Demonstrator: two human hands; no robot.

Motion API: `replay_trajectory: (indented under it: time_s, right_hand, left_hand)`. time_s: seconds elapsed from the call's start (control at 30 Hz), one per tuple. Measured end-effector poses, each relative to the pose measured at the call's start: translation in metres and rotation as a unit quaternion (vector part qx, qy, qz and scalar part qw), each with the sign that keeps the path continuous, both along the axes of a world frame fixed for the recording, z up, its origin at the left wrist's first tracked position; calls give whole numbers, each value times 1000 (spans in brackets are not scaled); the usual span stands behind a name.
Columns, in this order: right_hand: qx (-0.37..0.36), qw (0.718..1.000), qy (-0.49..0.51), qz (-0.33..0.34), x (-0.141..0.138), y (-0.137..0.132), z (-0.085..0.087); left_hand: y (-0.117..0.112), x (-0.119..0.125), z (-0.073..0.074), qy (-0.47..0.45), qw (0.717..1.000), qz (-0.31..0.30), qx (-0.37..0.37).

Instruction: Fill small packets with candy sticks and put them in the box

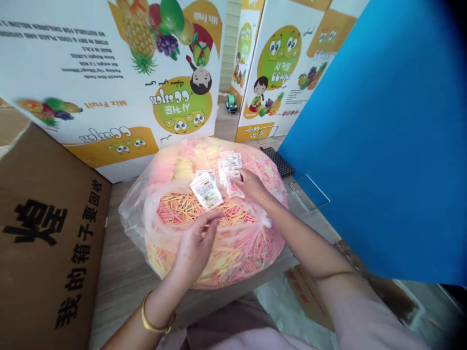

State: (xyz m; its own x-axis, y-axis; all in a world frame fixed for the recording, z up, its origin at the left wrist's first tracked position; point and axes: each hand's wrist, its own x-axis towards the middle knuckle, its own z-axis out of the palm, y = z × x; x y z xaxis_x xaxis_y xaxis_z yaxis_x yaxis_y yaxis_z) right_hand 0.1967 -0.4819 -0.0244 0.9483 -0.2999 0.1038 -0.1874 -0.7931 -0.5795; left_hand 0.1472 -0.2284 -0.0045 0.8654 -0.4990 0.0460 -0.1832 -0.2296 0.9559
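Note:
A large clear plastic bag (215,262) full of thin pink and yellow candy sticks (178,206) lies in front of me, its top pulled apart. Small white printed sachets rest on it in two groups: one pile (207,190) at the middle of the opening, another group (229,163) just to the right. My right hand (251,187) pinches a sachet (233,188) with pink sticks showing in it, at the lower end of the right group. Over the near side of the opening hovers my left hand (197,245), thumb and forefinger apart, nothing visible between them. A gold bangle circles that wrist.
Printed white-and-yellow cartons (109,97) stand behind the bag, with a tape dispenser (231,103) between them. A brown carton (54,233) flanks the left. To the right are a blue panel (383,146), a wire handle (310,192) and a dark checked object (278,161).

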Motion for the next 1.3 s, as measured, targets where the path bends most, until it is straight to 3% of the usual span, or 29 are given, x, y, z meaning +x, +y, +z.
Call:
replay_trajectory:
  time_s: [0.07,0.13,0.27,0.37,0.47,0.63,0.83,1.0,1.13,1.2,1.3]
  right_hand:
    - [26,999,-1,-22,-1,3,-1]
    - [39,999,-6,-19,-3,3,-2]
    - [30,999,22,16,-2,-10,1]
    - [3,1000,-9,15,15,-29,12]
    - [-78,995,-65,22,50,-45,27]
    - [-88,991,45,96,100,-45,41]
    - [-47,991,17,126,80,-38,45]
    - [-20,971,-23,238,41,-43,42]
    - [97,959,-24,267,7,-49,38]
    - [165,951,-40,260,-5,-50,34]
    - [305,931,-92,177,-9,-46,23]
  left_hand:
    - [-26,15,2,-143,986,-26,76]
    - [-54,35,-1,-268,949,-7,166]
    - [-95,68,-13,-356,873,17,332]
    - [-103,78,-21,-372,847,8,379]
    - [-101,79,-24,-388,834,27,392]
    - [-97,81,-24,-409,817,61,403]
    - [-94,86,-34,-425,831,72,352]
    - [-92,86,-43,-396,870,50,289]
    - [-95,84,-46,-373,911,-2,176]
    - [-101,83,-48,-319,941,-30,110]
    - [-111,84,-54,-218,974,-46,40]
